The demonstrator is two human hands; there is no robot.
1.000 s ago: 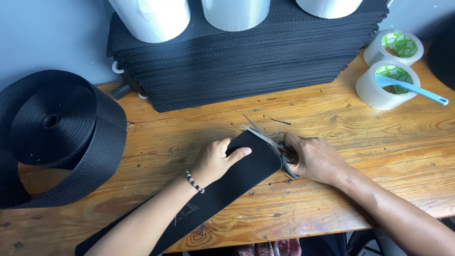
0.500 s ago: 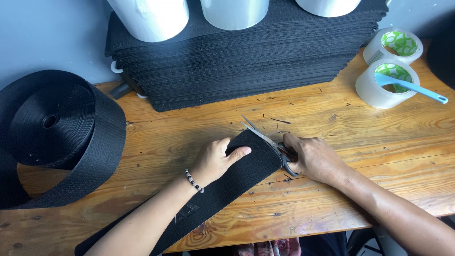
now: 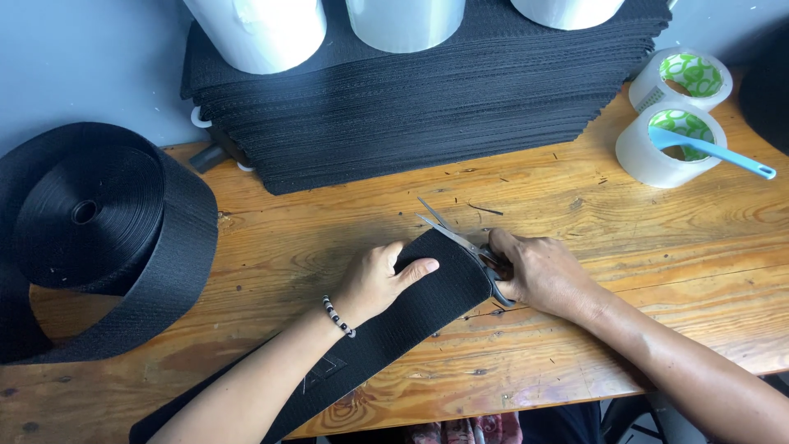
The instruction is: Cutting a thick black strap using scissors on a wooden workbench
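That black webbing strap [image 3: 411,308] lying diagonally across the wooden table [image 3: 641,238] looks floppy but tough, so keep your left hand [image 3: 380,278] pressing flat just behind its end while your right hand [image 3: 542,275] stays wrapped around the part-open scissors [image 3: 460,242] there.

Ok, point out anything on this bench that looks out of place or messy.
Only small things: dark thread scraps litter the wooden table near the scissors, and a blue-handled tool lies loosely across a tape roll. Nothing looks damaged.
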